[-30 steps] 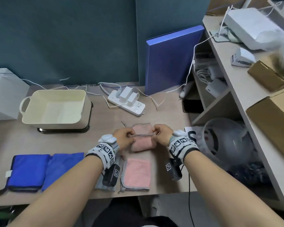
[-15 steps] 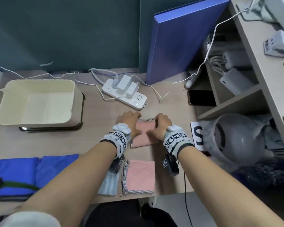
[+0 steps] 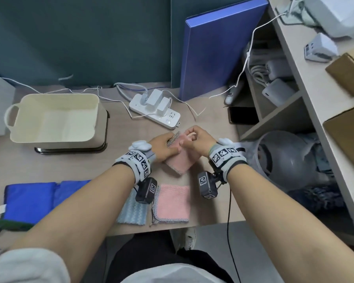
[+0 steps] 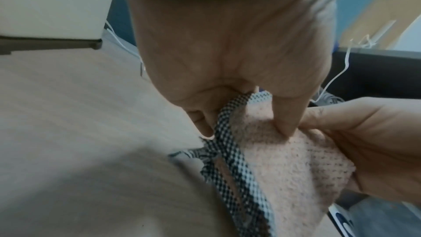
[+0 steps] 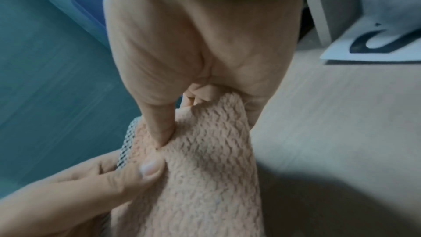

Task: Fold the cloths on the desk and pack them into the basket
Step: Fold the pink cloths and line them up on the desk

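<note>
A folded pink cloth point(image 3: 180, 161) with a black-and-white checked hem is lifted and tilted above the middle of the desk. My left hand point(image 3: 165, 147) pinches its checked edge point(image 4: 224, 123), thumb on the pink face. My right hand point(image 3: 198, 139) grips the far end, thumb pressing into the pile point(image 5: 205, 150). The cream basket point(image 3: 53, 117) stands at the back left, apart from both hands, with nothing showing inside. Near the front edge lie another folded pink cloth point(image 3: 173, 204), a light blue cloth point(image 3: 132, 213) and a blue cloth point(image 3: 35, 199) on the left.
A white power strip point(image 3: 155, 111) with plugs and loose cables lies just behind the hands. A blue board point(image 3: 219, 48) leans on the back wall. A black phone point(image 3: 242, 115) and shelves with boxes stand to the right, with a grey round object point(image 3: 284, 160) below.
The pink cloth lay flat under both hands half a second ago; now both hands have raised it and turned it at an angle, gripping its far end.
</note>
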Motion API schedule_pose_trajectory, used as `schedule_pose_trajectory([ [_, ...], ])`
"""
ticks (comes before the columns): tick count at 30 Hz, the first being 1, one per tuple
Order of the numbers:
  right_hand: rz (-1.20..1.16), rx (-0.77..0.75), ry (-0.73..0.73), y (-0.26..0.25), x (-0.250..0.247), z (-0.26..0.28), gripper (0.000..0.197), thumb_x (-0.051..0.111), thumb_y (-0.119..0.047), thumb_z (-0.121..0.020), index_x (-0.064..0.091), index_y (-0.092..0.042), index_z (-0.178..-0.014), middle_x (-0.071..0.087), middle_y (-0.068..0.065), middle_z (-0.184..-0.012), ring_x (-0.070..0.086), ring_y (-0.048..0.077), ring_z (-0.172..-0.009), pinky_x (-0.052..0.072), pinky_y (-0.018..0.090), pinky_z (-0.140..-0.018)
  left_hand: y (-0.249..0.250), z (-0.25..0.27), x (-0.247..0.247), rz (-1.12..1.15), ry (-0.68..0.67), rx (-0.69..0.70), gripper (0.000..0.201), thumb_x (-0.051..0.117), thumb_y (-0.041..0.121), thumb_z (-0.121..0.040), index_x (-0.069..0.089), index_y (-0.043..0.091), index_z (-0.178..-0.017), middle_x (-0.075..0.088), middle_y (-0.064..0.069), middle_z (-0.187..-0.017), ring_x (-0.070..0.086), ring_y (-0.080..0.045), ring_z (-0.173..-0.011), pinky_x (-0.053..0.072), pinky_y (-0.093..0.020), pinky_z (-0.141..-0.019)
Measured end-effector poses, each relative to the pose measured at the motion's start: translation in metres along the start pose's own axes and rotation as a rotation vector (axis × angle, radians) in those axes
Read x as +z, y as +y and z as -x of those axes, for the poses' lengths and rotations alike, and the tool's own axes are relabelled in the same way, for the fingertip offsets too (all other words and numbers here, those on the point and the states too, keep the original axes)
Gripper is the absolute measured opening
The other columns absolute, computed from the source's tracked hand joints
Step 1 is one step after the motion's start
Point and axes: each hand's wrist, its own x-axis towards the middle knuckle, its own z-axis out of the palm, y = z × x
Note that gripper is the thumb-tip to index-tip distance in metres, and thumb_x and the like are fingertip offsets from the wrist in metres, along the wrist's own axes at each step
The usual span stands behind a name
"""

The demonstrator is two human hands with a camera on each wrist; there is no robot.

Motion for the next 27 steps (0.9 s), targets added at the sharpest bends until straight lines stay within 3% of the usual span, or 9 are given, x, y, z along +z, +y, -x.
schedule_pose_trajectory([
  [4, 0.030, 0.100, -0.131, 0.000, -0.005, 0.022, 0.029, 0.085, -0.023, -0.084, 0.063, -0.022, -0.102, 0.064, -0.002, -0.079, 0.059, 0.011, -0.070, 0.049, 0.024, -0.064, -0.002, 0.032, 0.004, 0.048, 0.098, -0.001, 0.044, 0.068, 0.035, -0.092, 0.056, 0.014, -0.128, 0.066, -0.005, -0.112, 0.062, -0.024, -0.103, 0.040, -0.026, -0.081],
  [8, -0.032, 0.227, -0.287, 0.026, 0.002, 0.054, 0.026, 0.083, -0.016, -0.084, 0.063, -0.020, -0.101, 0.070, 0.005, -0.092, 0.065, 0.022, -0.089, 0.051, 0.035, -0.079, -0.016, 0.076, 0.026, 0.184, 0.136, -0.082, 0.039, 0.061, 0.042, -0.094, 0.052, 0.025, -0.127, 0.070, -0.005, -0.115, 0.066, -0.027, -0.103, 0.052, -0.037, -0.092],
  [13, -0.104, 0.203, -0.170, 0.049, 0.024, 0.093, 0.036, 0.078, 0.004, -0.085, 0.057, -0.013, -0.109, 0.066, 0.008, -0.092, 0.064, 0.019, -0.074, 0.053, 0.022, -0.049, -0.030, 0.122, 0.068, 0.076, 0.145, -0.229, 0.030, 0.057, 0.033, -0.099, 0.045, 0.019, -0.123, 0.067, -0.009, -0.102, 0.064, -0.028, -0.085, 0.049, -0.030, -0.068],
  [15, 0.005, 0.187, -0.137, 0.063, 0.036, 0.100, 0.040, 0.085, 0.000, -0.079, 0.058, -0.017, -0.104, 0.069, 0.010, -0.099, 0.070, 0.027, -0.085, 0.064, 0.036, -0.066, -0.039, 0.135, 0.082, 0.041, 0.133, -0.327, 0.034, 0.057, 0.033, -0.096, 0.042, 0.021, -0.125, 0.066, -0.009, -0.096, 0.066, -0.026, -0.080, 0.054, -0.035, -0.069],
  [18, 0.146, 0.195, -0.094, 0.081, 0.050, 0.107, 0.050, 0.091, -0.016, -0.063, 0.056, -0.030, -0.096, 0.071, 0.008, -0.100, 0.072, 0.034, -0.099, 0.062, 0.051, -0.086, -0.048, 0.147, 0.095, -0.040, 0.199, -0.381, 0.042, 0.061, 0.029, -0.089, 0.044, 0.019, -0.126, 0.063, -0.003, -0.096, 0.060, -0.019, -0.077, 0.046, -0.030, -0.064],
  [20, 0.184, 0.182, -0.072, 0.090, 0.056, 0.109, 0.055, 0.088, -0.023, -0.054, 0.053, -0.033, -0.095, 0.070, 0.007, -0.100, 0.071, 0.034, -0.097, 0.062, 0.052, -0.085, -0.051, 0.151, 0.099, -0.051, 0.246, -0.387, 0.041, 0.063, 0.027, -0.085, 0.045, 0.020, -0.122, 0.064, -0.002, -0.100, 0.062, -0.019, -0.079, 0.050, -0.031, -0.069],
  [22, 0.210, 0.154, -0.047, 0.090, 0.058, 0.112, 0.051, 0.085, -0.020, -0.060, 0.052, -0.035, -0.097, 0.069, 0.006, -0.098, 0.071, 0.033, -0.092, 0.062, 0.051, -0.085, -0.053, 0.156, 0.101, -0.056, 0.272, -0.394, 0.040, 0.064, 0.027, -0.083, 0.043, 0.023, -0.117, 0.064, 0.000, -0.099, 0.064, -0.020, -0.080, 0.055, -0.037, -0.077],
  [25, 0.243, 0.164, -0.043, 0.093, 0.058, 0.110, 0.053, 0.086, -0.020, -0.069, 0.050, -0.035, -0.104, 0.069, 0.006, -0.101, 0.070, 0.029, -0.082, 0.062, 0.050, -0.085, -0.055, 0.161, 0.101, -0.054, 0.304, -0.401, 0.043, 0.067, 0.029, -0.081, 0.043, 0.023, -0.116, 0.063, 0.001, -0.093, 0.064, -0.020, -0.078, 0.057, -0.040, -0.077],
  [27, 0.359, 0.192, -0.064, 0.095, 0.058, 0.111, 0.062, 0.088, -0.037, -0.063, 0.046, -0.032, -0.108, 0.069, 0.003, -0.107, 0.071, 0.028, -0.086, 0.062, 0.049, -0.083, -0.056, 0.162, 0.102, -0.097, 0.273, -0.426, 0.048, 0.070, 0.032, -0.080, 0.042, 0.020, -0.118, 0.064, -0.002, -0.096, 0.064, -0.022, -0.079, 0.055, -0.036, -0.073],
])
